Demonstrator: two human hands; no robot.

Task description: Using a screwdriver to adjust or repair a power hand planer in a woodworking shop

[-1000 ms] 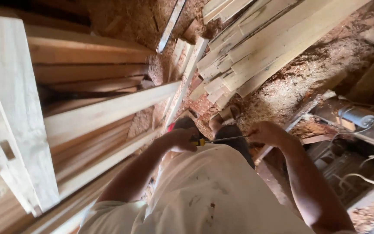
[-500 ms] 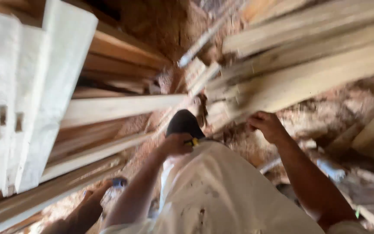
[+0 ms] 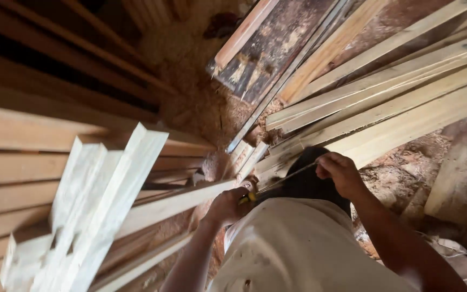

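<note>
The left hand [image 3: 228, 205] is closed around a small yellow tape measure case [image 3: 248, 198]; the right hand [image 3: 340, 172] pinches the end of the thin metal tape blade [image 3: 287, 177], drawn taut between both hands; pale sawn wooden planks [image 3: 406, 108] lie stacked just beyond, over a sawdust-covered floor [image 3: 195, 81].

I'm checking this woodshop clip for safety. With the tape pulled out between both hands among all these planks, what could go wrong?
The thin tape blade, stretched between the left hand and right hand, could snap back and nick fingers if released. The loose plank stack beside the right hand looks uneven and might slide. Sawdust and offcuts on the floor could cause a slip.
</note>
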